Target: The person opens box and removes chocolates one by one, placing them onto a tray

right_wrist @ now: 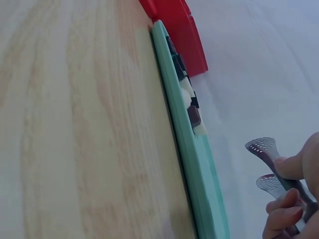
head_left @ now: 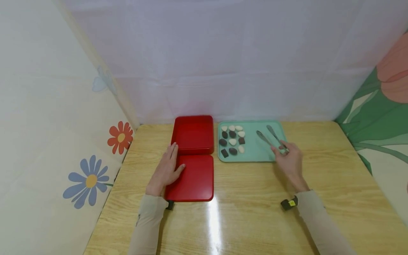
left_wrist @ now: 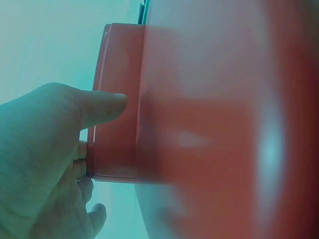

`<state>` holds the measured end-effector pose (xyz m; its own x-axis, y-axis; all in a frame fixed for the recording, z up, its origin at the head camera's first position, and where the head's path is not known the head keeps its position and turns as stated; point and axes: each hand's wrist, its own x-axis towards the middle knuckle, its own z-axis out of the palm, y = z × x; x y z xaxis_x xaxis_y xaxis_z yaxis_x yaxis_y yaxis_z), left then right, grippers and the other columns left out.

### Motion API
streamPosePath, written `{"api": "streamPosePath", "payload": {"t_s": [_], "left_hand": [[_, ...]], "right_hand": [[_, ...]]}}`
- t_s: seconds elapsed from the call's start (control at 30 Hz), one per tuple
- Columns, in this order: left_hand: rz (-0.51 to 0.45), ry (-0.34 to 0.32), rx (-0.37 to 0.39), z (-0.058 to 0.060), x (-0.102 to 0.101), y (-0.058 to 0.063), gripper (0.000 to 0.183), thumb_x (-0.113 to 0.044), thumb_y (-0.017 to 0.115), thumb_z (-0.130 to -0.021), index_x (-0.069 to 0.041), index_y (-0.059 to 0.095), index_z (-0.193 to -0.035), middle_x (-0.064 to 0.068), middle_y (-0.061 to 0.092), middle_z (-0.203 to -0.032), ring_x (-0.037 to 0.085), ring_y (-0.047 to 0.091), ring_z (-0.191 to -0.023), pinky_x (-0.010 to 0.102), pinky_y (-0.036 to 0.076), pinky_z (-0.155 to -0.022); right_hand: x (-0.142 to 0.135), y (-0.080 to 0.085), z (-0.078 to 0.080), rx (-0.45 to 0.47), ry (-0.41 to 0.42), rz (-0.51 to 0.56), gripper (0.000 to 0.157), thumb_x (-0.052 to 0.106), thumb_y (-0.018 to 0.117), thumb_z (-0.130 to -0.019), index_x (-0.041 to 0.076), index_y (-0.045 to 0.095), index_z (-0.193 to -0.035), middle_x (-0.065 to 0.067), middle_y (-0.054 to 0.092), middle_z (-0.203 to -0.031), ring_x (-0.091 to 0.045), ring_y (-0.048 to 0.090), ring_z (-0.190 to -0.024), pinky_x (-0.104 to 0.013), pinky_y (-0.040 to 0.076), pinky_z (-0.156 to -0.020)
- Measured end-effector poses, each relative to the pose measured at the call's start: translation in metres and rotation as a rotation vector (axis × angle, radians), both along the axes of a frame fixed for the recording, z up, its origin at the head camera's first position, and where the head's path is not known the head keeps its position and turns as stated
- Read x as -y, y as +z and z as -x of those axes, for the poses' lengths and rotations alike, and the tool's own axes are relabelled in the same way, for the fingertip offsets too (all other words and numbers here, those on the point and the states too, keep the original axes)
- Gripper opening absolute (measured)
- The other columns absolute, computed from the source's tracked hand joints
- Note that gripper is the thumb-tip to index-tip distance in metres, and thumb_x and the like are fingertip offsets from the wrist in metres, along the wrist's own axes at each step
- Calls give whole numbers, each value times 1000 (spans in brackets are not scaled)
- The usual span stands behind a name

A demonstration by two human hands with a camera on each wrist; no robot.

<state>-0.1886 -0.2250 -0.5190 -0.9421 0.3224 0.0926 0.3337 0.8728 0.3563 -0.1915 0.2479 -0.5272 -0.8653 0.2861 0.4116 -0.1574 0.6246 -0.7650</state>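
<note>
With thumb and curled fingers, my right hand grips a pair of metal tongs over the right part of a mint-green tray. The tongs' two perforated tips stand apart, and nothing is between them in the right wrist view. Dark and white chocolates lie in rows on the tray's left side. My left hand has its fingers extended at the front left corner of an open red box. Its thumb reaches over a flat red lid in front of the box.
Box and tray stand side by side at the back of the wooden table, close to a white cloth backdrop. Flower-printed panels flank the table left and right.
</note>
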Motion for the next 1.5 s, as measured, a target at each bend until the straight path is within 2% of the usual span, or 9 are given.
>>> {"api": "streamPosePath", "payload": {"t_s": [0.27,0.5,0.8,1.03,1.27,1.5], "left_hand": [[3,6,2,0,0,1,88,-24,70,-103,9,18,-167,26,17,-176,49,13,-164,64,21,-130],[6,-2,3,0,0,1,88,-25,68,-104,10,17,-167,27,16,-176,49,12,-164,64,21,-130],[18,8,14,1,0,0,89,-24,69,-103,8,16,-167,26,14,-177,48,11,-164,63,20,-131],[14,13,15,1,-1,0,89,-24,69,-103,8,18,-167,25,16,-177,48,12,-164,63,21,-131],[8,7,21,1,-2,1,89,-25,69,-103,8,16,-167,26,15,-177,48,11,-164,62,20,-131],[6,4,8,1,-1,0,89,-24,69,-103,9,17,-167,27,16,-176,48,12,-164,63,21,-130]], "right_hand": [[-11,7,3,-4,-29,20,41,13,84,-93,-9,73,-127,-24,71,-98,-1,56,-70,-4,42,-60],[-17,9,4,9,-58,32,39,15,83,-94,-7,75,-125,-24,71,-99,-1,55,-73,-2,41,-63],[-28,3,8,18,-89,35,36,17,82,-95,-7,75,-122,-25,71,-100,18,49,-66,-2,41,-58],[-36,-1,9,6,-87,52,37,14,82,-95,-10,74,-122,-27,69,-99,21,49,-66,-1,41,-58],[-43,-8,12,76,-102,90,41,19,79,-98,-9,72,-127,-28,70,-108,19,50,-70,-2,42,-62],[-48,-13,14,119,-112,152,49,23,76,-101,-7,66,-138,-28,70,-118,15,53,-75,-2,45,-65]]}}
